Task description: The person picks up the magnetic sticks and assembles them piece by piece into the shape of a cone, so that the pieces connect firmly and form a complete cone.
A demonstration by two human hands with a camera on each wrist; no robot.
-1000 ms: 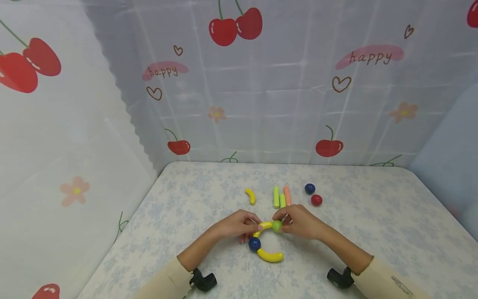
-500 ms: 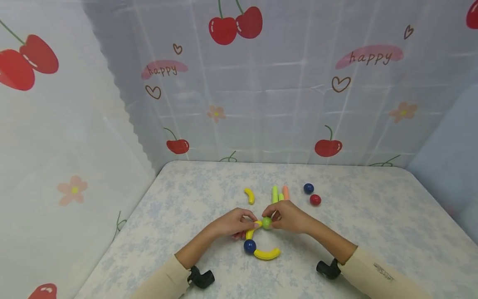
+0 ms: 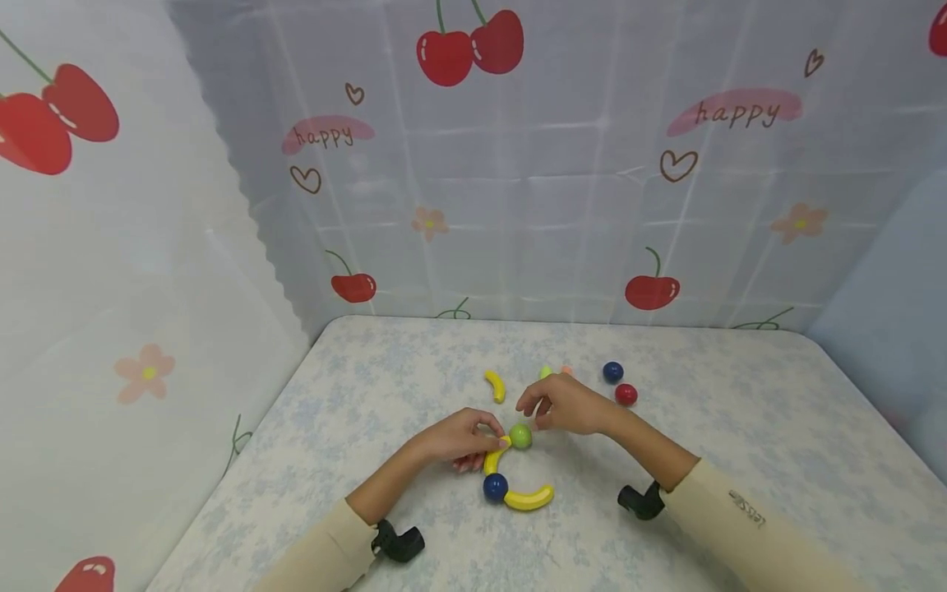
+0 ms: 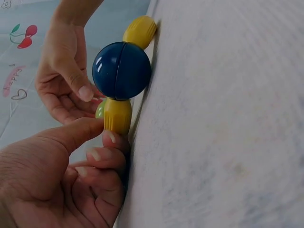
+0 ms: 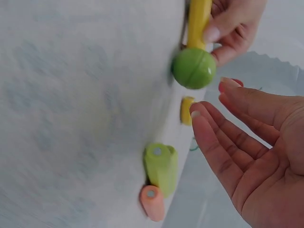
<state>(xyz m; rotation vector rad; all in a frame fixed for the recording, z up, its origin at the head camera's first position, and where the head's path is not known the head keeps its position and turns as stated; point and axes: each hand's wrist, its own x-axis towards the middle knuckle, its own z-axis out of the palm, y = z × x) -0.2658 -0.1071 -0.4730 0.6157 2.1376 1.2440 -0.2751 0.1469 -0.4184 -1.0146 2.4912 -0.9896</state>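
A chain of toy pieces lies on the table: a green ball [image 3: 520, 436], a yellow curved piece [image 3: 493, 459], a blue ball [image 3: 495, 487] and a second yellow curved piece [image 3: 528, 497]. My left hand [image 3: 494, 442] pinches the upper yellow piece [image 4: 118, 115] between thumb and fingers, just below the green ball [image 5: 194, 68]. My right hand [image 3: 534, 409] hovers just beyond the green ball, fingers loose and holding nothing. In the right wrist view its palm [image 5: 251, 161] is open and apart from the ball.
A loose yellow curved piece [image 3: 496, 386] lies behind the hands. Green sticks [image 5: 160, 168] and an orange stick [image 5: 152, 202] lie side by side, mostly hidden by my right hand in the head view. A blue ball [image 3: 612, 372] and a red ball [image 3: 625, 395] sit at right.
My right hand has let go of the green ball and lifted back from it. The chain shifted slightly left with my left hand still pinching the yellow piece.
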